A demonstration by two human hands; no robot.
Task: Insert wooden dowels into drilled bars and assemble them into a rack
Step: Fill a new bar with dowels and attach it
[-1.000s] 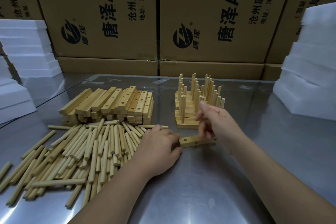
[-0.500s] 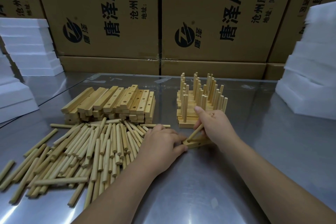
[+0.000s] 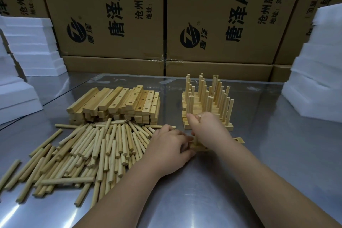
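Loose dowels [image 3: 88,150] are lying front left on the table [image 3: 185,190], stacked drilled bars [image 3: 118,103] sitting just behind them. To their right, dowelled bars [image 3: 207,102] are standing stacked, a single bar [image 3: 238,139] lying before them. Cardboard boxes [image 3: 222,15] are lining the back, foam slabs [image 3: 31,46] flanking both sides.

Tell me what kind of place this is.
Likely a small factory or packing bench in a storeroom: a steel worktable with bulk piles of loose dowels and drilled bars, printed shipping cartons stacked behind, and white foam slabs at both sides.
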